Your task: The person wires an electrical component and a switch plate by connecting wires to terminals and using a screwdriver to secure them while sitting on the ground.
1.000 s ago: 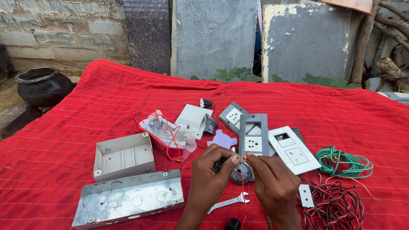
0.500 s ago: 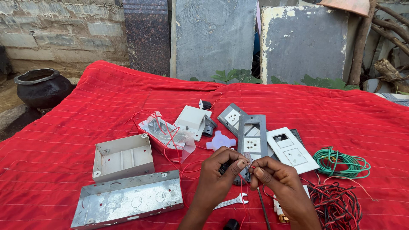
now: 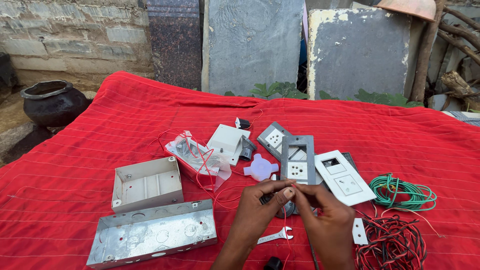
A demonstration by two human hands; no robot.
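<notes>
Red wire (image 3: 286, 235) ran down from between both hands, pinched at their meeting fingertips above the red cloth. Left hand (image 3: 260, 207) and right hand (image 3: 322, 215) were pressed together, fingers curled inward, wrists angled up from the bottom edge. Just beyond them lay a grey socket plate (image 3: 298, 159); a small spanner (image 3: 274, 236) lay beneath.

One package shows: a clear plastic bag (image 3: 200, 157) lying left of centre on the red cloth (image 3: 100, 130), just beyond the white box (image 3: 146, 182). It is crumpled and see-through, with small dark parts inside and red wire (image 3: 205, 170) looped over it. No labels, signs or screens are visible.
</notes>
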